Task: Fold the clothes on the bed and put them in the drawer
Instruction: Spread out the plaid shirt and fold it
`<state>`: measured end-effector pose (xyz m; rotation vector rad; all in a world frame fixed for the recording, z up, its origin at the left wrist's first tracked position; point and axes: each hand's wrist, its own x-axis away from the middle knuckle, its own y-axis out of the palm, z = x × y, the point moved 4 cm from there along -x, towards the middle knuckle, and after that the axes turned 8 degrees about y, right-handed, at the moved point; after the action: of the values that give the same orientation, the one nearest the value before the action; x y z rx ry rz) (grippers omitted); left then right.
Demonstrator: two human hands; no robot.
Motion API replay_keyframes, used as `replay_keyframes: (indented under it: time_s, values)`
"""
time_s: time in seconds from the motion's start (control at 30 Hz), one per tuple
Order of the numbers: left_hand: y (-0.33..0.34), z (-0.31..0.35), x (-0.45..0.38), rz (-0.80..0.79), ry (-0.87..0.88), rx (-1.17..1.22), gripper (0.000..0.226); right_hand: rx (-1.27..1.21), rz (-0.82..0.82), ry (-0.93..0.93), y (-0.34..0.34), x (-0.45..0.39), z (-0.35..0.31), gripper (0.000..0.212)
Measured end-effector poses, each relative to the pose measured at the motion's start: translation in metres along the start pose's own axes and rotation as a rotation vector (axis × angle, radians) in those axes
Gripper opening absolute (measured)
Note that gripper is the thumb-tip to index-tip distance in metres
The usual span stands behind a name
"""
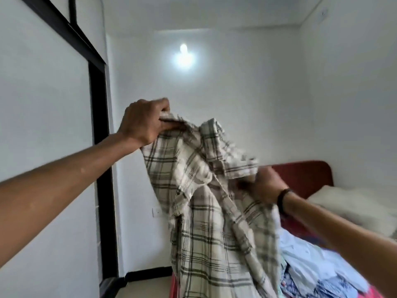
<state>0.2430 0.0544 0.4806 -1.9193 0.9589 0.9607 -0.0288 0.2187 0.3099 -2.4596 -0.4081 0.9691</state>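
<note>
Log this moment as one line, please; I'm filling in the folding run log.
phase: shaking out | left hand: grips plaid shirt high | right hand: grips shirt lower | unfolded clothes on bed

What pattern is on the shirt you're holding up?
The shirt is cream with dark checked stripes, seen in the head view.

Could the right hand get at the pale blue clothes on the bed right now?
Probably not yet. The right hand grips the plaid shirt, which the left hand also holds up. The pale blue clothes lie just below it, uncovered, so letting go should free the way.
</note>
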Motion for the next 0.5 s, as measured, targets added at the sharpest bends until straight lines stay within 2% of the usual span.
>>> replay_keyframes:
  time_s: [0.03,0.07,0.1,0.13,0.17,0.23,0.3,0.33,0.4,0.47,0.5]
  values:
    - [0.0,-0.004,-0.001,-0.137,0.028,-0.012,0.077,0.019,0.14,0.019,-0.032,-0.012,-0.001,0.029]
    - [0.003,-0.001,0.001,-0.324,0.063,-0.032,0.074,0.026,0.232,0.016,-0.06,-0.022,-0.004,0.031]
    - [0.01,0.002,0.006,-0.499,0.104,-0.067,0.064,0.094,0.263,-0.012,-0.081,-0.029,-0.01,0.035]
    - [0.014,0.004,0.01,-0.589,0.139,-0.109,0.055,0.233,0.226,-0.065,-0.102,-0.032,-0.022,0.038]
    - [0.017,0.001,0.012,-0.584,0.148,-0.13,0.043,0.418,0.151,-0.122,-0.113,-0.036,-0.029,0.038]
    - [0.015,-0.011,0.01,-0.438,0.055,-0.16,0.03,0.729,0.016,-0.179,-0.138,-0.032,-0.041,0.04]
    - [0.019,-0.028,0.008,-0.398,-0.106,-0.042,0.029,0.831,0.013,-0.12,-0.166,-0.036,-0.044,0.037]
    - [0.02,-0.031,0.007,-0.451,-0.153,0.053,0.032,0.835,0.031,-0.058,-0.179,-0.036,-0.046,0.03]
    - [0.022,-0.029,0.002,-0.553,-0.191,0.322,0.057,0.612,-0.021,0.148,-0.204,-0.03,-0.047,0.024]
    - [0.02,-0.03,-0.004,-0.53,-0.304,0.503,0.087,0.072,-0.167,0.416,-0.211,-0.02,-0.039,0.025]
    - [0.013,-0.027,-0.006,-0.482,-0.357,0.49,0.086,-0.225,-0.208,0.506,-0.21,-0.013,-0.038,0.028]
